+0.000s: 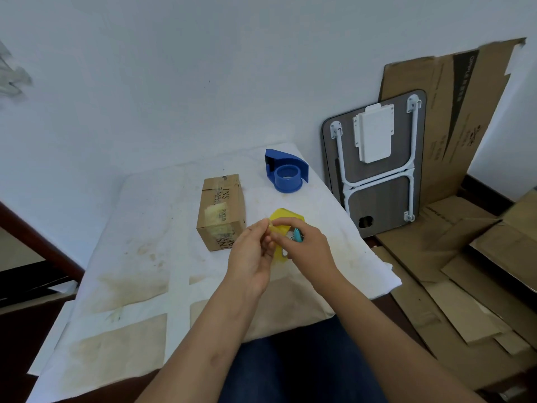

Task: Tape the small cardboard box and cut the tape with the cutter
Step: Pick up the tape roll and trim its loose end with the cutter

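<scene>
"INS" printed on the small cardboard box (222, 210), "OPPLE" on leaning flattened carton (453, 112)

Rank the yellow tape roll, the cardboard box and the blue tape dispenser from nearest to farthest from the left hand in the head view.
1. Yellow tape roll: touching the left hand, on its right.
2. Cardboard box: just beyond, slightly left.
3. Blue tape dispenser: far end of the table, right.

Stained white table covering (139, 257), centre. Folded grey table (377, 199) with white legs, leaning against the far-right wall. Flattened cardboard sheets (453, 286), right, upright behind it and lying on the floor.
</scene>
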